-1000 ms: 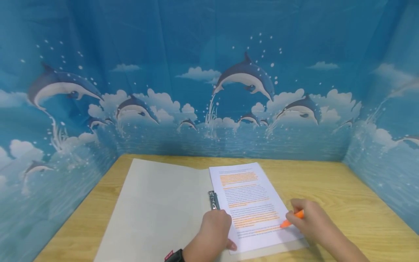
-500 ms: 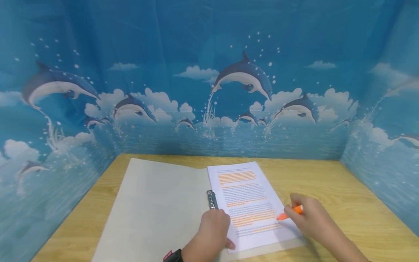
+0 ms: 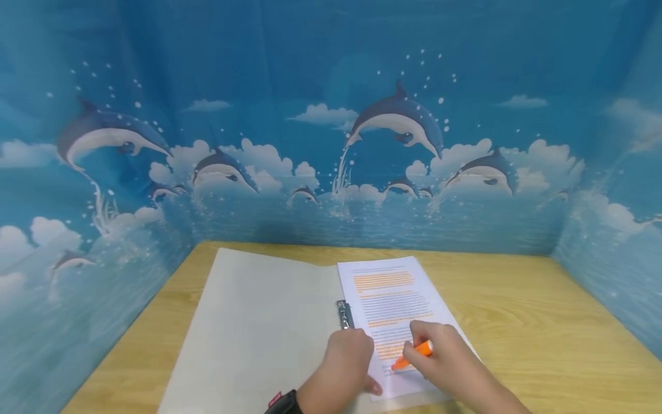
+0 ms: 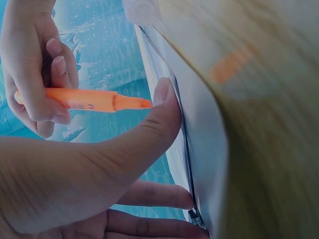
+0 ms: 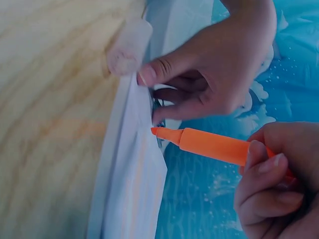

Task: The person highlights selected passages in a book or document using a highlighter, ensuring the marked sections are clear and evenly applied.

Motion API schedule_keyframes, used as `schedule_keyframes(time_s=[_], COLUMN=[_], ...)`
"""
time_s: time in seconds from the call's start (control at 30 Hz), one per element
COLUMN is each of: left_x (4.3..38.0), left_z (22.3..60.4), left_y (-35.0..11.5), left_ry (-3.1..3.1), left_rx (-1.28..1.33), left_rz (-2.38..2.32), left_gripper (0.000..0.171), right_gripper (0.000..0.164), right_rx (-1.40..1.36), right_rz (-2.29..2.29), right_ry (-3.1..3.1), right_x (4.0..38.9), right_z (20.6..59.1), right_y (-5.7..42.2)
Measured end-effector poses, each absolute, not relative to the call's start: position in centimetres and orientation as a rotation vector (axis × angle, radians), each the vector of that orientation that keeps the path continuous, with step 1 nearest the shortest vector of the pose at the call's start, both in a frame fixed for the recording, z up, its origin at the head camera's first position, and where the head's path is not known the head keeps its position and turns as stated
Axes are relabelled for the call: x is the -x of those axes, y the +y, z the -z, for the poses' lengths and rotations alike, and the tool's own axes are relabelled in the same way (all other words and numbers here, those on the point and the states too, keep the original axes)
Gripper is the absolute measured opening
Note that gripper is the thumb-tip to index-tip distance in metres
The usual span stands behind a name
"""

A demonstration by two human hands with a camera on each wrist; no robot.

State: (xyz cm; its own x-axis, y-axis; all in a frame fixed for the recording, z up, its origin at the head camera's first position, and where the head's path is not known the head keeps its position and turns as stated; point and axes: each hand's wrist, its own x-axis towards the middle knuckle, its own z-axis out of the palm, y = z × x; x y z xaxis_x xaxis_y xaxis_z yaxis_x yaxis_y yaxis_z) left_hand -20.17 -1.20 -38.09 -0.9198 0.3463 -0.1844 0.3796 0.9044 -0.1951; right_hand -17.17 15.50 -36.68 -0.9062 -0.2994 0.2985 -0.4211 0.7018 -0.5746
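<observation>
My right hand (image 3: 439,353) grips an uncapped orange highlighter (image 5: 214,144), its tip at the lower left part of the printed page (image 3: 393,267). Several lines on this sheet carry orange marking. The page lies on the right side of an opened pale folder (image 3: 258,322). At the page's lower left edge, my left hand (image 3: 349,359) rests with its thumb (image 4: 159,109) pressing on the paper, while its fingers reach beside the metal clip (image 3: 343,314). Part of the lower text is hidden behind the right hand.
The folder lies on a wood-grain table (image 3: 527,322). Blue dolphin-print curtains (image 3: 289,69) enclose the back and sides. A pale translucent cylinder (image 5: 130,47) shows close to the paper's edge in the right wrist view. A dark wristband (image 3: 285,404) sits on the left wrist.
My right hand has carried the highlighter left and down, from the right side of the text to the start of a lower line. The left hand holds its place on the page.
</observation>
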Motion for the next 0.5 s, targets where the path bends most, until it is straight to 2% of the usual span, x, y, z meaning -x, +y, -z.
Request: schedule_keyframes(time_s=[0.3, 0.5], left_x=[20.32, 20.46], left_z=[38.03, 38.09], left_y=[-1.01, -0.99], left_ry=[2.895, 2.881], left_rx=[-0.551, -0.544], left_rz=[0.338, 0.304], left_gripper=[0.067, 0.065], right_gripper=[0.027, 0.031], right_rx=[-0.582, -0.622], right_rz=[-1.026, -0.980], right_ry=[-2.837, -2.780], right_x=[17.01, 17.13], right_z=[36.97, 37.37], right_y=[14.75, 14.57])
